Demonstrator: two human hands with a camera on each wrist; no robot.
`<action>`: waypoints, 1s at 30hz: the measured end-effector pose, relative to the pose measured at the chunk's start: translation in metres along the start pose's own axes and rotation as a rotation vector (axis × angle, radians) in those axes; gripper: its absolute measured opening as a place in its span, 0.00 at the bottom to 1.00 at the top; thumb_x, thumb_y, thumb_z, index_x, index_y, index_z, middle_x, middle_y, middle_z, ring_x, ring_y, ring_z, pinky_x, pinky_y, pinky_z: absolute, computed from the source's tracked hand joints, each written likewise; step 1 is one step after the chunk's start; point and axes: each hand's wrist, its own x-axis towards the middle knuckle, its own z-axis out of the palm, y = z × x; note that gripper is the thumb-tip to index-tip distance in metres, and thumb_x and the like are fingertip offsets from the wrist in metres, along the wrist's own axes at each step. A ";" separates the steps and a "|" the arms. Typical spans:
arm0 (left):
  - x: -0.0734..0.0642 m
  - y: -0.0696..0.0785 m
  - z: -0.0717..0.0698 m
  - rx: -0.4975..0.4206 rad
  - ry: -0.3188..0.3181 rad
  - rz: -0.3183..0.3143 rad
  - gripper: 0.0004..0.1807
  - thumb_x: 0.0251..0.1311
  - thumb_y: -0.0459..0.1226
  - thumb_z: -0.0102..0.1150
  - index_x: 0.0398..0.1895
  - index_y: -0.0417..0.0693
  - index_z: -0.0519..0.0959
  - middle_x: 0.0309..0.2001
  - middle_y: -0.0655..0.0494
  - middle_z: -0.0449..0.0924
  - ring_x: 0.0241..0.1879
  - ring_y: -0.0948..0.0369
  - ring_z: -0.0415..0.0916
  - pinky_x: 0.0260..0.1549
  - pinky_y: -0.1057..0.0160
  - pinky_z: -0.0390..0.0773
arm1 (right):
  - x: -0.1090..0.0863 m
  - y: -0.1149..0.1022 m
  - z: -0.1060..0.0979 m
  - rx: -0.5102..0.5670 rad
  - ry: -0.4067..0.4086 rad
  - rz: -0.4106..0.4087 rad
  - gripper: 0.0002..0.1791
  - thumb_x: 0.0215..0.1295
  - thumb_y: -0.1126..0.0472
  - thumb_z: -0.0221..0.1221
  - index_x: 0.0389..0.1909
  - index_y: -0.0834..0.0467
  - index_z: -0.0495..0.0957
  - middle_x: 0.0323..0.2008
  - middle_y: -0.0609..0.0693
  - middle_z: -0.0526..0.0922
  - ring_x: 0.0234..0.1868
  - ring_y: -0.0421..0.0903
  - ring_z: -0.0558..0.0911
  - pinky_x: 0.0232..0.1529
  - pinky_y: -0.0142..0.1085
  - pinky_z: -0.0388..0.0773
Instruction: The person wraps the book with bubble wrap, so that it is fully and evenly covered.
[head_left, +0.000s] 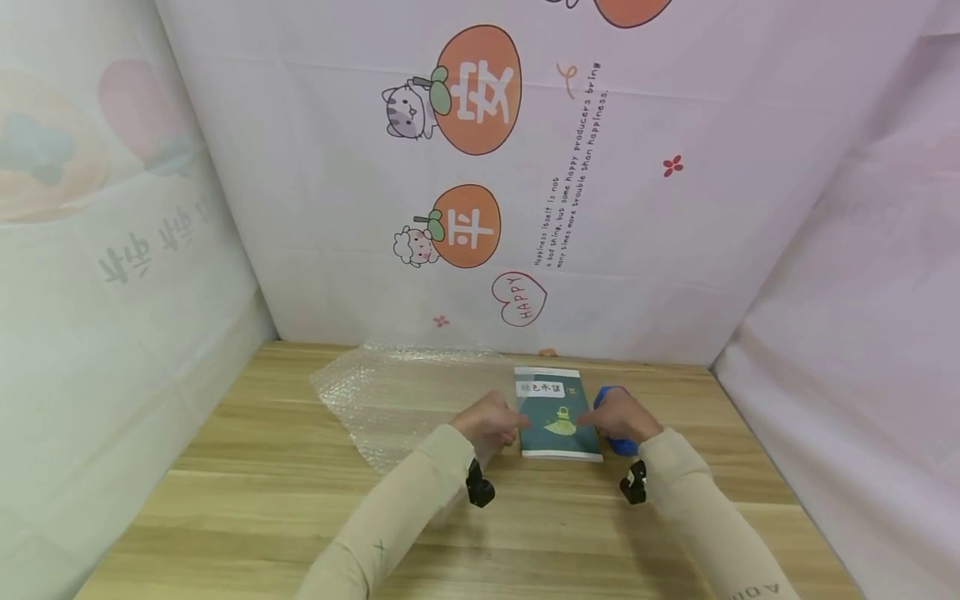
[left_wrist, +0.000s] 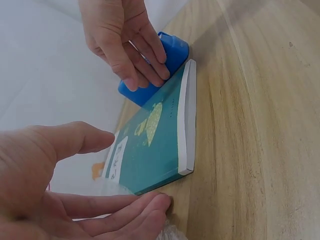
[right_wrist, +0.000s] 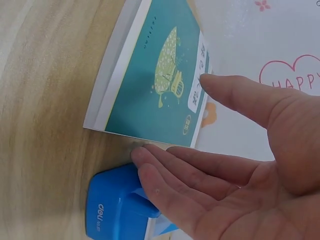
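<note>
A green book [head_left: 551, 417] with a white title label and a yellow-green drawing lies flat on the table, cover up. My left hand [head_left: 491, 419] is at its left edge, thumb towards the cover and fingers [left_wrist: 142, 212] extended low beside the edge. On the opposite side, my right hand [head_left: 621, 414] has its thumb out over the book, with relaxed fingers [right_wrist: 175, 175] between the book and a blue tape dispenser [right_wrist: 112, 202] marked "deli". Neither hand grips anything. Clear bubble wrap [head_left: 397, 400] spreads to the left of the book, partly behind the left hand.
The wooden table [head_left: 540, 533] meets a printed white cloth wall [head_left: 637, 317] just behind the book. More cloth walls rise along the left [head_left: 150, 333] and right [head_left: 847, 375] sides. A black wrist camera [head_left: 480, 487] hangs below the left wrist.
</note>
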 end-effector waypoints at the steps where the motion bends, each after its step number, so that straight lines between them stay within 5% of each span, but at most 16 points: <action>1: 0.001 -0.001 0.000 -0.021 -0.007 -0.004 0.20 0.66 0.36 0.66 0.14 0.44 0.75 0.15 0.57 0.72 0.17 0.64 0.67 0.20 0.70 0.67 | 0.000 0.000 0.001 -0.001 0.002 -0.003 0.31 0.67 0.53 0.69 0.09 0.49 0.62 0.12 0.42 0.67 0.15 0.38 0.64 0.23 0.31 0.65; 5: 0.002 -0.004 0.000 -0.109 -0.047 -0.017 0.25 0.66 0.35 0.66 0.11 0.52 0.67 0.15 0.58 0.69 0.16 0.65 0.62 0.21 0.68 0.64 | 0.001 0.000 0.002 -0.016 0.007 -0.006 0.31 0.66 0.53 0.70 0.10 0.48 0.61 0.11 0.41 0.66 0.14 0.37 0.63 0.20 0.28 0.62; 11: 0.004 -0.010 0.000 -0.127 -0.041 -0.022 0.15 0.64 0.37 0.69 0.21 0.39 0.79 0.22 0.50 0.82 0.19 0.64 0.73 0.25 0.68 0.79 | 0.000 -0.001 0.004 -0.085 -0.007 0.018 0.30 0.65 0.50 0.69 0.10 0.49 0.64 0.11 0.41 0.66 0.15 0.37 0.64 0.21 0.29 0.63; 16: 0.006 -0.014 0.000 -0.159 -0.051 -0.033 0.15 0.64 0.37 0.70 0.38 0.29 0.83 0.37 0.39 0.90 0.29 0.59 0.84 0.35 0.63 0.88 | -0.002 -0.002 0.006 -0.119 -0.010 0.030 0.28 0.66 0.48 0.70 0.13 0.50 0.66 0.13 0.42 0.68 0.17 0.40 0.68 0.25 0.31 0.66; 23: 0.008 -0.017 0.002 -0.215 -0.060 -0.040 0.15 0.64 0.36 0.70 0.43 0.31 0.78 0.44 0.38 0.88 0.45 0.49 0.91 0.46 0.57 0.91 | -0.005 -0.002 0.009 -0.116 0.030 -0.004 0.22 0.64 0.50 0.71 0.19 0.54 0.72 0.18 0.46 0.72 0.25 0.45 0.75 0.30 0.35 0.71; 30: 0.013 -0.016 0.006 -0.200 -0.031 -0.092 0.13 0.62 0.35 0.72 0.42 0.34 0.82 0.39 0.43 0.91 0.38 0.56 0.90 0.44 0.62 0.91 | 0.000 0.000 0.010 -0.079 0.029 0.041 0.25 0.65 0.52 0.70 0.14 0.51 0.69 0.13 0.43 0.70 0.18 0.40 0.71 0.25 0.32 0.70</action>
